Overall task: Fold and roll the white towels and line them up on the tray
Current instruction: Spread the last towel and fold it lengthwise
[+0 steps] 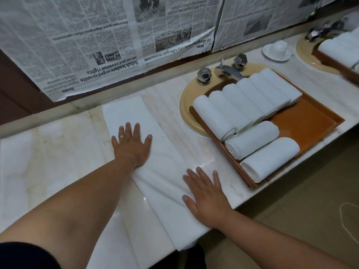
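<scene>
Where newspaper (97,45) hangs behind | marble counter (48,162) (veined) bears flat towel (126,111)

1. Towel (155,171): white cloth, matt, with a fine soft nap and faint creases.
2. Rolls (229,113): the same white matt cloth, with layered edges showing at the ends.
3. Tray (310,117): orange-brown and smooth, with a glossy sheen on its base. Wood or plastic cannot be told.
4. Counter (48,156): pale veined stone like marble, polished, catching light.
5. Basin (184,105): beige, smooth rim that looks glazed.
6. Taps (204,74): faceted metal, bright and mirror-like.
7. Newspaper (97,45): thin matt printed paper, slightly wrinkled, with a ragged lower edge.
8. Cup (279,46) and saucer (267,52): white, smooth, glossy.
</scene>
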